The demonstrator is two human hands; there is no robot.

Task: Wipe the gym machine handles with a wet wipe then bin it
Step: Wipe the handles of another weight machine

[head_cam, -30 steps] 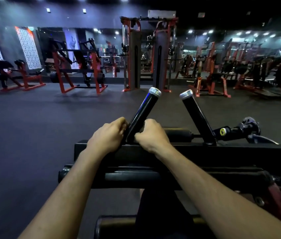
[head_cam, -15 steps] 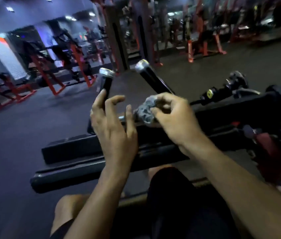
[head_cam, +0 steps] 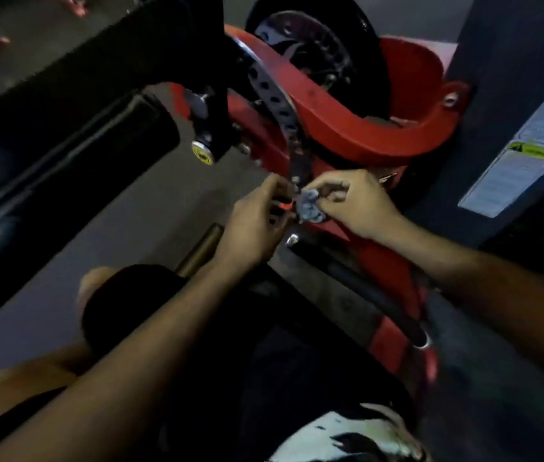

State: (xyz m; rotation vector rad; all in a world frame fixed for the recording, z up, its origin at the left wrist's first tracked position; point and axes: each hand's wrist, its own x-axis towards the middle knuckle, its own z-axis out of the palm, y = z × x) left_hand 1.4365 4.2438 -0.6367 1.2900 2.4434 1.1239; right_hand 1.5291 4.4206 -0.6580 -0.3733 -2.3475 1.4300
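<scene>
Wet wipe: bunched, pinched at right hand fingertips
Left hand: fingers curled round small black-and-orange part, just left of wipe

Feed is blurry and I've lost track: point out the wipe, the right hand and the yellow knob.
wipe (head_cam: 310,205), head view, middle of the crumpled grey wad.
right hand (head_cam: 359,203), head view, back of the hand pinching the wipe.
yellow knob (head_cam: 202,154), head view, its round yellow face.
</scene>
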